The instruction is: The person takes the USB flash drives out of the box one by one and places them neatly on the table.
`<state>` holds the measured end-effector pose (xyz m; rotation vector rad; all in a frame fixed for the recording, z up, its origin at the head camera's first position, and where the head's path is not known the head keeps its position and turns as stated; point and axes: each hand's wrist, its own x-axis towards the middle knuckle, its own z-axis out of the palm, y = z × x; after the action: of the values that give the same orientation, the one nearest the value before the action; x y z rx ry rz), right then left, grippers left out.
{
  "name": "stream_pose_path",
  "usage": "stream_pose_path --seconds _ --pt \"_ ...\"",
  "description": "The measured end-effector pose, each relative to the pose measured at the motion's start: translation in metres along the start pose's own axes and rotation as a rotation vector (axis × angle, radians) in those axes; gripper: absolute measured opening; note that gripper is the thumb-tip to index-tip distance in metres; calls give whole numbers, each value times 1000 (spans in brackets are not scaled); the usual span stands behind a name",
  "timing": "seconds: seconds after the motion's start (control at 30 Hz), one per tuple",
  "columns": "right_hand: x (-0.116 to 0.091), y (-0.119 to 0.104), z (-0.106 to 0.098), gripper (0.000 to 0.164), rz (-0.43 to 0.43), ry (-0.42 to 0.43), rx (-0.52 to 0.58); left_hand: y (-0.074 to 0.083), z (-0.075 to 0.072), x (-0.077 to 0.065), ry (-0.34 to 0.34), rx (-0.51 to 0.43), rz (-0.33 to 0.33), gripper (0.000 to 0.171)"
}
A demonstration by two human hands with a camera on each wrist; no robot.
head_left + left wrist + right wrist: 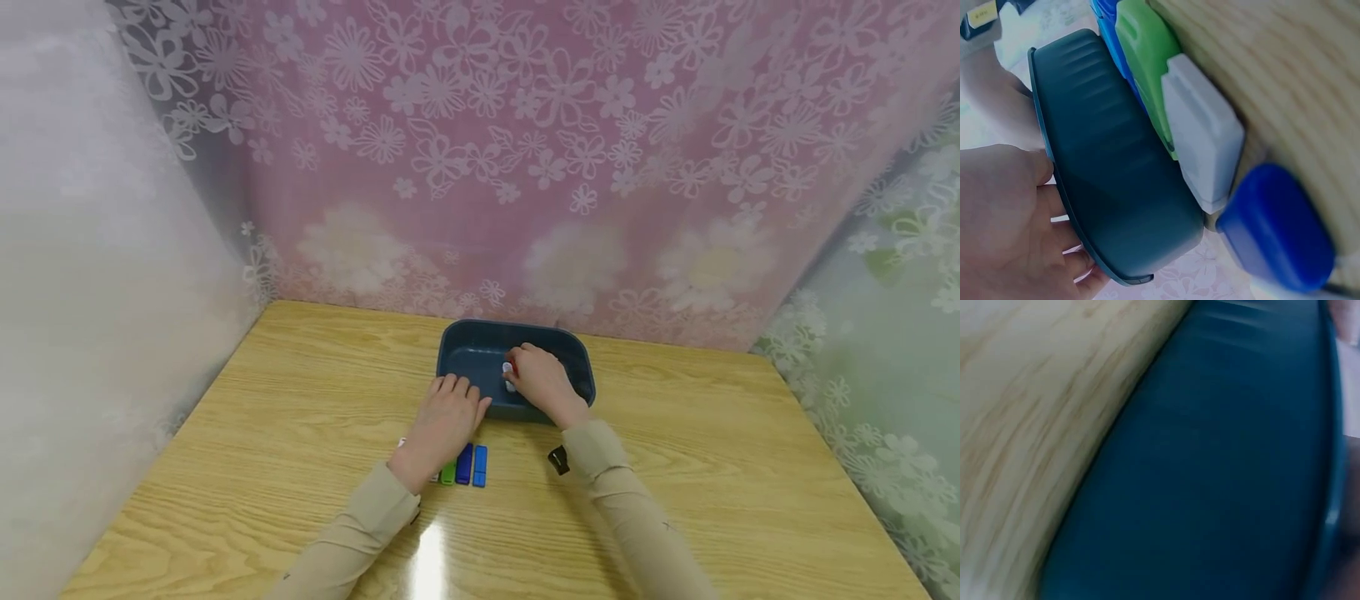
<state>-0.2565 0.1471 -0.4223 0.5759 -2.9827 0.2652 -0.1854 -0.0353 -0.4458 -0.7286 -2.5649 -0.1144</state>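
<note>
A dark teal bin (pixel 480 412) stands toward the back of the table. My left hand (pixel 442 417) rests on its near left rim, fingers loosely extended; in the left wrist view the fingers (pixel 1063 234) lie over the rim. Inside the bin, my right hand (pixel 538 379) pinches a small white object (pixel 508 377) with a bit of red beside it; its kind cannot be made out. The right wrist view shows mostly the bin's outer wall (pixel 1197 462), with that hand largely hidden.
In front of the bin lie a light blue flat piece (pixel 480 467), a dark blue one (pixel 464 464), and a green one (pixel 448 472). A white block (pixel 1200 131) and a rounded blue piece (pixel 1275 228) sit beside them, mostly hidden from the head view. Patterned curtains surround the wooden table (pixel 712 467).
</note>
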Motion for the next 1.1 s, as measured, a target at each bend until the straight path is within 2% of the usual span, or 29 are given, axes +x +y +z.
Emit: stream_pose_path --seconds 0.27,0.53,0.67,0.77,0.9,1.1 --pt "9 -1 18 25 19 -7 -37 3 3 -2 19 18 2 32" --pt "9 -3 18 21 12 -68 33 2 5 -1 34 -9 -13 25" --pt "9 -2 17 20 4 -71 68 2 5 -1 42 -16 -16 22" --pt "7 -2 11 22 4 -48 115 2 6 -1 54 -12 -14 21" --pt "-1 -4 -5 24 0 37 180 1 5 -1 73 -9 -7 21" --pt "-24 -13 -33 30 -20 132 246 -1 6 -1 82 -5 -1 23"
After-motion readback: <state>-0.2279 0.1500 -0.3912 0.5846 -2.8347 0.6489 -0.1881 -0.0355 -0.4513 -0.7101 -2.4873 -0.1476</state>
